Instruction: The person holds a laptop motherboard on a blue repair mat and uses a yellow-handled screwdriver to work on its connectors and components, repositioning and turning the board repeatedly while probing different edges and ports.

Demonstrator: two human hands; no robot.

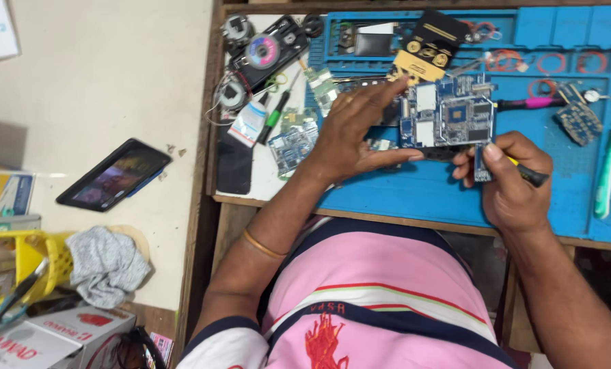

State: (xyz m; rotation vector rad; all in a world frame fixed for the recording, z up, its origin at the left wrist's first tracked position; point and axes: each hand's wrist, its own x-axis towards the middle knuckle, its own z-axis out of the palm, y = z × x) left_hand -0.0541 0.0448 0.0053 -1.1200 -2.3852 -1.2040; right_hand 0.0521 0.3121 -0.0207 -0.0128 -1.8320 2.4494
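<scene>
A blue circuit board [449,116] with silver shields lies on the blue work mat [415,191]. My left hand [353,133] rests on the board's left edge, with the forefinger stretched along its top and the thumb under it. My right hand [510,181] is closed around a black and yellow tool [530,174] and touches the board's lower right corner with the thumb.
More circuit boards [293,145] [579,121], a green screwdriver [275,116], a pink-handled tool [534,103], a green and white toothbrush [609,160] and a black and gold panel [428,44] lie about the mat. A dark phone [114,174] lies on the floor at left beside a grey cloth [107,263].
</scene>
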